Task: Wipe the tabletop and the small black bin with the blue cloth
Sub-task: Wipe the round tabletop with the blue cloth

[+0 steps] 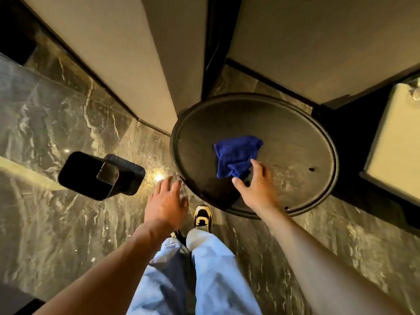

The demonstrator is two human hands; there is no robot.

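Observation:
A crumpled blue cloth (236,155) lies near the middle of a round dark tabletop (295,142) with a raised rim. My right hand (256,185) hovers over the table just below the cloth, fingers spread, thumb and forefinger at the cloth's lower edge; whether they touch it I cannot tell. My left hand (166,201) is open above the floor, left of the table's rim, holding nothing. The small black bin (91,176) stands on the marble floor to the left, its lid (127,171) tilted open behind it.
Beige wall panels (127,55) rise behind the table. A pale cushioned seat (393,144) is at the right. My legs in light blue trousers and one shoe (203,217) stand on the dark marble floor (45,223) between bin and table.

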